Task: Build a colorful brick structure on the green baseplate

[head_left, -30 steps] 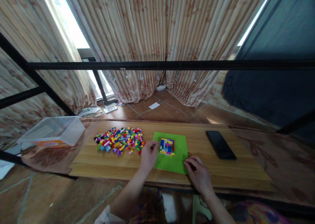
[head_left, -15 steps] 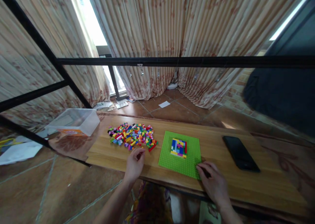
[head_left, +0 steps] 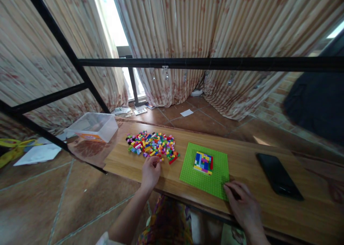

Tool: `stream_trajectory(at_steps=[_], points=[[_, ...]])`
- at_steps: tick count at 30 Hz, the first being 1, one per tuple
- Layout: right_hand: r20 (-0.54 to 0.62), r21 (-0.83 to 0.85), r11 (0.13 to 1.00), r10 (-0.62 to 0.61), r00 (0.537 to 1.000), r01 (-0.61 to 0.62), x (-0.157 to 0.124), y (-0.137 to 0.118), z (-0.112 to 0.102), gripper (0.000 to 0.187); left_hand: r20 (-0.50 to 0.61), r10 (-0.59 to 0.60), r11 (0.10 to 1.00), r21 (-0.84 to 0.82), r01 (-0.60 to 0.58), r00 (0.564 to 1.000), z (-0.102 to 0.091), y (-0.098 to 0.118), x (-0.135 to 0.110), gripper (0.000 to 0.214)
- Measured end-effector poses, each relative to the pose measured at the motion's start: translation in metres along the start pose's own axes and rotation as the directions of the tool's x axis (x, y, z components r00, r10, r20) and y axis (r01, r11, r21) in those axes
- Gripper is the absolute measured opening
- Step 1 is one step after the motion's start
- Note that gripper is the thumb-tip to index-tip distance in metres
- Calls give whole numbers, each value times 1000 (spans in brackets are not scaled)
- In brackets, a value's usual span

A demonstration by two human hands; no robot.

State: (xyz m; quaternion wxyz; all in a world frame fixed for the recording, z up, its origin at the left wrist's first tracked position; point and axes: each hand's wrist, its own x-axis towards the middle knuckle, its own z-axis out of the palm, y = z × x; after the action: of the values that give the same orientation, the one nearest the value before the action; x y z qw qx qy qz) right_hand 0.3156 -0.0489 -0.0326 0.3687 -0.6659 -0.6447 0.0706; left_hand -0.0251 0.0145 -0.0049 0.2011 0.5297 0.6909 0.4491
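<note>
My left hand is at the near edge of a heap of small coloured toy bricks, its fingers curled and pinched. Whatever lies between those fingertips is too small to make out; small yellow and pink bricks show right beside them. A green studded baseplate lies to the right of the heap. On it sits a flat, roughly square build of bricks in blue, yellow, red, white and purple. My right hand rests at the baseplate's near right edge, thumb and fingers closed on it.
A black phone lies on the wooden table at the right. A clear plastic box with an orange label stands at the left end. Black metal bars cross behind the table, in front of striped curtains.
The view has turned, so most things appear further right. My left hand has moved slightly left and closer against the heap. My right hand stays at the baseplate's edge.
</note>
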Motion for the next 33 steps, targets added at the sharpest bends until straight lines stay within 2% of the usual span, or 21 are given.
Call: stream_trajectory(at_steps=[6,10,14,18,21,25,33], points=[[6,1,1000,-8,1000,8,0,1,1,36,55,20,985,168,-29,998,1,8,4,13],[-4,15,1000,-2,1000,2,0,0,1,36,62,36,977,208,-48,997,-2,12,5,14],[-2,12,1000,11,1000,-11,1,-4,1,33,80,-9,997,83,3,997,-5,20,0,13],[-4,22,1000,10,1000,-10,2,-8,0,29,169,-26,992,-121,47,985,-1,33,-8,17],[-14,32,999,-10,1000,11,2,-9,0,28,248,64,980,-199,-14,967,11,47,-14,16],[-17,18,1000,-7,1000,7,2,-9,2,26,355,188,968,-227,-110,916,35,71,-19,11],[5,35,999,9,1000,-10,4,-10,3,24,446,371,927,-121,-356,815,78,111,-16,18]])
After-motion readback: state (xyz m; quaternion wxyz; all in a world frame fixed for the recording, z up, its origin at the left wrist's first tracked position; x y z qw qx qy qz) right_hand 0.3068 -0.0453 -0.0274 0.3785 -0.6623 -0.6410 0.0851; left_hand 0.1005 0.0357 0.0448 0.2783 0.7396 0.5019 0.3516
